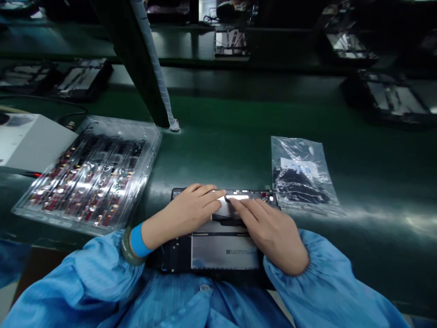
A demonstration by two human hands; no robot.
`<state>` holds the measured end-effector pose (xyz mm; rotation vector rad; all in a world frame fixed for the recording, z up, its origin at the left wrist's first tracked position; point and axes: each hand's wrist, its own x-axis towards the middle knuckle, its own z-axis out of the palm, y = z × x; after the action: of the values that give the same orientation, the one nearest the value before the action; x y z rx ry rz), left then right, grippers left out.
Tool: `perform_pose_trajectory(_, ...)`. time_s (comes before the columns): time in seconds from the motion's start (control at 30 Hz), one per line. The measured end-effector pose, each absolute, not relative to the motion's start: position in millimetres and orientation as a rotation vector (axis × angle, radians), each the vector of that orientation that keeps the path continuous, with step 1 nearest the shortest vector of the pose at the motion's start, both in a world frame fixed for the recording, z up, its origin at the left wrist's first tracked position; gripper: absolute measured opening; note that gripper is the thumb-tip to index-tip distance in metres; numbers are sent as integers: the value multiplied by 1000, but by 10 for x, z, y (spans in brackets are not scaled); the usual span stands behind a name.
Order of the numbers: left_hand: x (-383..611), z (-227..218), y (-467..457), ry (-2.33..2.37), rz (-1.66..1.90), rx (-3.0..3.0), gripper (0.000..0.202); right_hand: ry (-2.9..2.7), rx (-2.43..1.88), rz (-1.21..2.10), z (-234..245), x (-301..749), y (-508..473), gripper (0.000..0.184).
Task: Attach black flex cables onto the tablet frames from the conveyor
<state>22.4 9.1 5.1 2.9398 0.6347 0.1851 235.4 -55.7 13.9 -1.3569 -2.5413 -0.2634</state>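
An opened tablet-like device (pixel 223 250) lies in front of me, with silver panels, a dark frame and small parts along its far edge. My left hand (pixel 191 207) lies over its far left part, fingers stretched out and pointing right. My right hand (pixel 268 228) rests on the right part, its fingers reaching toward the far edge. Between the fingertips of both hands is a small dark piece (pixel 227 199) on a bright silver area, close to the right index finger. Whether either hand grips it, I cannot tell. My palms hide some of the device.
A clear tray (pixel 136 200) of small electronic parts stands at left beside a white box (pixel 34 139). A clear bag (pixel 300 171) with black contents lies at right. A dark slanted post (pixel 143 68) rises behind. More opened devices (pixel 232 43) sit farther back.
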Motion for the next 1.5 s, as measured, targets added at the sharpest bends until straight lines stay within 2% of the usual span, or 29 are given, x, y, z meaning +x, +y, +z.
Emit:
perform_pose_trajectory(0.2, 225, 49, 107, 632, 187, 2931, 42, -2533, -1395, -152, 160, 2560, -706, 36)
perform_pose_trajectory(0.63, 243, 28, 82, 612, 142, 3027, 39, -2483, -1336, -418, 46, 2628, -665, 28)
perform_pose_trajectory(1.5, 241, 37, 73, 608, 130, 3044, 39, -2515, -1354, -454, 23, 2623, -633, 27)
